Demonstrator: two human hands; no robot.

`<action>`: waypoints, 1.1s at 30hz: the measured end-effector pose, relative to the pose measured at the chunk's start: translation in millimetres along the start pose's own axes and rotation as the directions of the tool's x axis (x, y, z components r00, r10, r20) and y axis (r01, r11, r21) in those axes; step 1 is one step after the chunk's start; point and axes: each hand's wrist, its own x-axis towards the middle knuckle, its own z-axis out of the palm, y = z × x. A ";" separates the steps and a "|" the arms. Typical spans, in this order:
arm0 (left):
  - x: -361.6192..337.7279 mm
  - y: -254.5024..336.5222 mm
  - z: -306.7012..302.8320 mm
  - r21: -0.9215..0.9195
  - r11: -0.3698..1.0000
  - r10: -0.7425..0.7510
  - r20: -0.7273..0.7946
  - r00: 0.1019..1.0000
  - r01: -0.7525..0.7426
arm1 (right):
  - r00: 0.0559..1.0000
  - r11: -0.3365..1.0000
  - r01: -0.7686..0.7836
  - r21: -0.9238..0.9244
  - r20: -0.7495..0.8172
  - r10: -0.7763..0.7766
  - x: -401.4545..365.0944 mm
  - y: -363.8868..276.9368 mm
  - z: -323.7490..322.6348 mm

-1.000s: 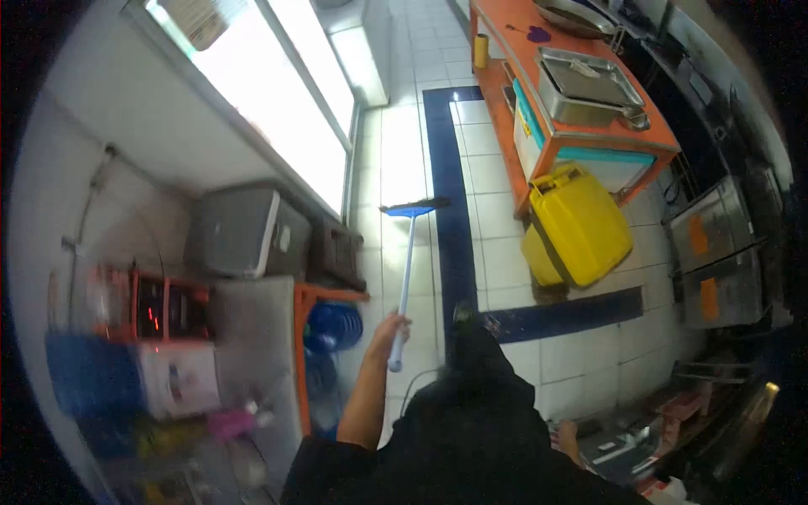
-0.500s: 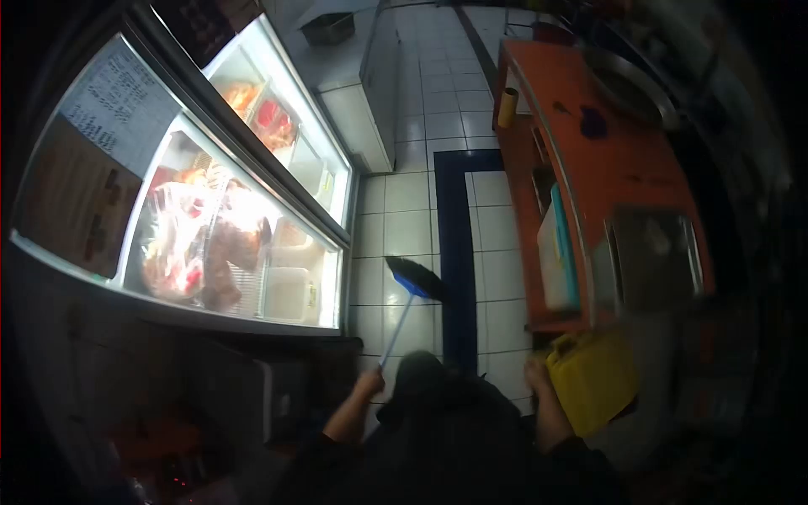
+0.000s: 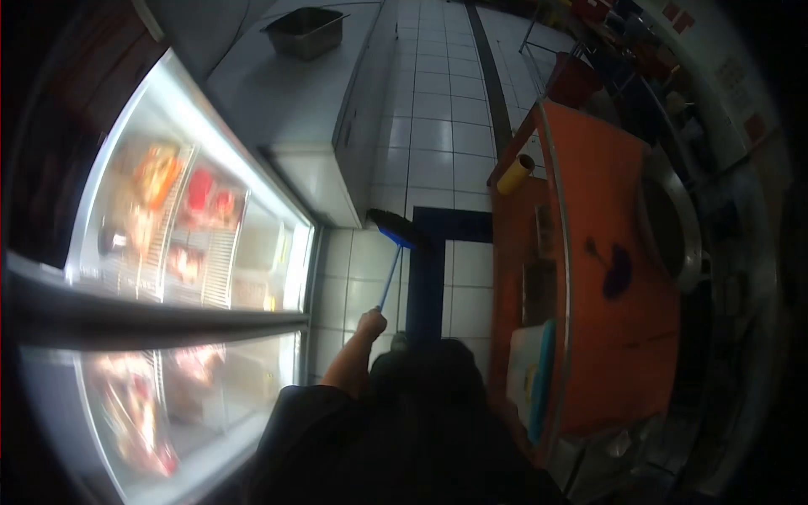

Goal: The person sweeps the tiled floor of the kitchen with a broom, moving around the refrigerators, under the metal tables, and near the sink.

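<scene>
My left hand (image 3: 370, 324) is closed around the thin light-blue handle of a broom (image 3: 390, 273). Its blue head with dark bristles rests on the tiled floor ahead of me, beside a dark blue floor band (image 3: 425, 290). My right hand does not show; its side of the view is dark beside my black clothing.
Lit glass-front fridges (image 3: 198, 231) holding packed food stand close on my left. Beyond them is a white counter (image 3: 295, 93) with a metal pan (image 3: 307, 34). On my right runs an orange table (image 3: 619, 337) with a large round pan (image 3: 669, 219) and a lidded container (image 3: 526, 379) below.
I have moved forward along the aisle, and the broom has gone ahead with my left hand. My right hand and the yellow plastic thing beside it have left the view.
</scene>
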 end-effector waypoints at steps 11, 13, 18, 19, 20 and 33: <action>336.0 168.5 -220.2 -0.010 0.996 -0.090 0.037 0.995 0.091 | 0.950 0.907 -0.304 0.290 0.028 0.310 225.8 -265.2 -8.9; 398.9 192.2 -268.3 0.002 0.997 -0.075 0.030 0.997 0.075 | 0.967 0.952 -0.245 0.185 -0.022 0.253 279.3 -370.8 -45.2; 524.3 268.2 -350.1 0.224 0.973 0.047 0.030 0.998 -0.053 | 0.993 0.990 -0.006 0.137 -0.119 0.022 440.3 -627.3 -161.1; 555.2 291.4 -371.3 0.218 0.976 -0.008 0.063 0.998 -0.006 | 0.977 0.935 0.174 0.308 -0.176 -0.124 486.8 -632.9 -179.9; 591.8 311.1 -392.8 0.216 0.976 -0.060 0.103 0.993 0.036 | 0.976 0.938 0.170 0.302 -0.181 -0.118 498.0 -670.3 -195.1; 1023.2 605.7 -607.2 0.369 0.880 0.283 0.101 0.954 -0.301 | 0.898 0.839 -0.435 0.328 0.090 0.431 617.2 -754.9 -74.5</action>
